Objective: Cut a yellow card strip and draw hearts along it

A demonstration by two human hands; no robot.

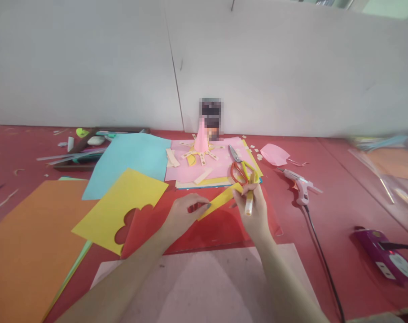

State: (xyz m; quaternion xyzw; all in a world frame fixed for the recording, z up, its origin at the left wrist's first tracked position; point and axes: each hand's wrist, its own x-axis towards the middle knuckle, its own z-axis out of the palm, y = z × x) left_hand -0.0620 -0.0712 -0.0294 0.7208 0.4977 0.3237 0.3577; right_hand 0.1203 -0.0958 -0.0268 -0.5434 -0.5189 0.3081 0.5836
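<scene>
A yellow paper strip (220, 200) slants between my hands above a red sheet (204, 233). My left hand (186, 211) is closed, its thumb and fingertips at the strip's lower left end. With the strip's upper right end at its thumb, my right hand (256, 211) also grips a yellow marker (249, 204) with a pale end pointing down. Just beyond the right hand lie scissors (239, 163) with one red and one yellow handle. A pink paper cone (201, 139) stands upright behind, ringed by patterned pale strips (203, 159).
At left are a blue sheet (133, 157), a yellow sheet (123, 204) with a scalloped cutout and an orange sheet (32, 237). A glue gun (301, 186) with a trailing cord and a purple power strip (385, 253) lie right. A dark tray (72, 154) holds tools.
</scene>
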